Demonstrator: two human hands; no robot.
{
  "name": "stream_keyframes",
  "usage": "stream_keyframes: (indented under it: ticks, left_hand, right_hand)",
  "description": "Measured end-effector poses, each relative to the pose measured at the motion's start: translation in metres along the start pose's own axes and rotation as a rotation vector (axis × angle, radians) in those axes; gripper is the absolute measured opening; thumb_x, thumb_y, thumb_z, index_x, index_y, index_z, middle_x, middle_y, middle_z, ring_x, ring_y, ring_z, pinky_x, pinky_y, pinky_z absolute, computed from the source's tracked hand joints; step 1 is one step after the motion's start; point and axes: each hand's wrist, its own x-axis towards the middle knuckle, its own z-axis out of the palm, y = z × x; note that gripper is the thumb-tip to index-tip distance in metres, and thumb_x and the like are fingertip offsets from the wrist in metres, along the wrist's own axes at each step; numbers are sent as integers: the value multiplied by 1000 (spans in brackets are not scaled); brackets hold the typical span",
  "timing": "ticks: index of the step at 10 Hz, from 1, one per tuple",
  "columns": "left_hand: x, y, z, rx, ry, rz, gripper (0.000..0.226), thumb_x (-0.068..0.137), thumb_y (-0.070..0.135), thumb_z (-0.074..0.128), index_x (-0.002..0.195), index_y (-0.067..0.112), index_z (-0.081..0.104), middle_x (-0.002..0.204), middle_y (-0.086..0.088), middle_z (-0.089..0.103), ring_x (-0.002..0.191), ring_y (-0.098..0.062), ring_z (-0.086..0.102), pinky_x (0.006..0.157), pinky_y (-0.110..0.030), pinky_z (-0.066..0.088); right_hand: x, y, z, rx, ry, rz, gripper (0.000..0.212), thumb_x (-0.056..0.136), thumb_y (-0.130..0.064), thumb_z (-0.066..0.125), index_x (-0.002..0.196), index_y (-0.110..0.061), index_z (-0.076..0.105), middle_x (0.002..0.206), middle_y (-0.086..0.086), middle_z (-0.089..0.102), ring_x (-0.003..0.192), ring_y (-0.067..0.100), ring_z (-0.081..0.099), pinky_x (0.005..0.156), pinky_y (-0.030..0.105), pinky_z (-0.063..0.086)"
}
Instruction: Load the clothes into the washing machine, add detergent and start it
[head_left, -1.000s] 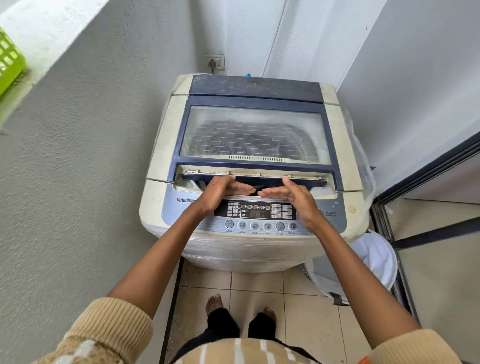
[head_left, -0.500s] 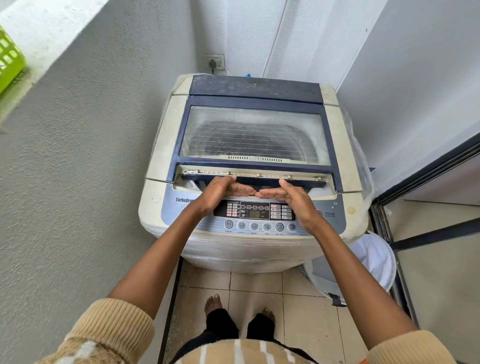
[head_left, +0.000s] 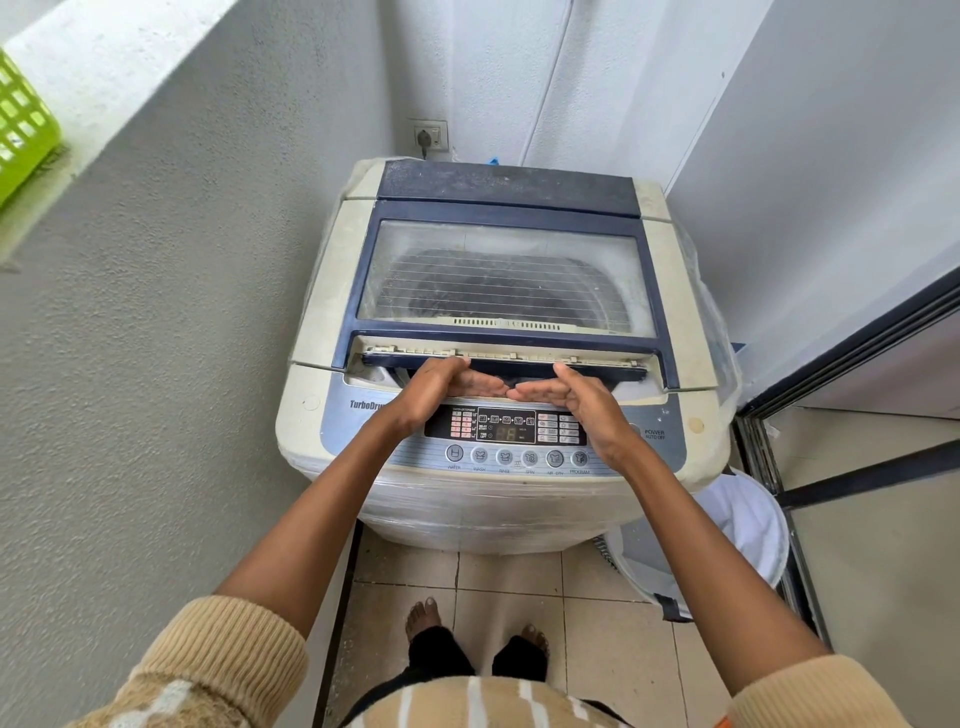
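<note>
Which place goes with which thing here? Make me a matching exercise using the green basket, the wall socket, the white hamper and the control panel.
Things:
1. green basket
2. wall socket
3. white hamper
4. control panel

Places:
A. on the floor, to the right of the washing machine
B. on the back wall, behind the washing machine
C. on the ledge at upper left
D. along the washing machine's near edge

Pairs: 1-C, 2-B, 3-A, 4-D
</note>
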Motion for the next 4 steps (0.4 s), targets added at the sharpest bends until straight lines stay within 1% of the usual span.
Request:
stream_keyframes:
  ticks: [2,3,4]
  left_hand:
    - [-6,-12,6,22,-5,-56,52,99,18,20,106,-7,65,108,-19,68,92,-8,69,79,-6,49]
    - [-9,-9,6,66,-30,-73,51,98,18,21,104,-4,67,107,-17,69,93,-10,69,86,-14,51]
    - [-13,6,9,97,23,-34,42,96,24,31,95,4,67,101,-13,69,85,-8,68,90,-27,53]
  right_hand:
    - [-6,6,7,-15,-23,77,59,100,-39,24,100,-5,72,100,12,73,102,14,67,105,35,40]
    - [-6,5,5,-42,-54,125,62,99,-45,23,97,-9,73,100,10,74,101,14,68,110,39,33]
    - [-8,-5,2,12,-66,127,61,98,-46,24,96,-9,73,101,11,73,100,20,68,110,41,32]
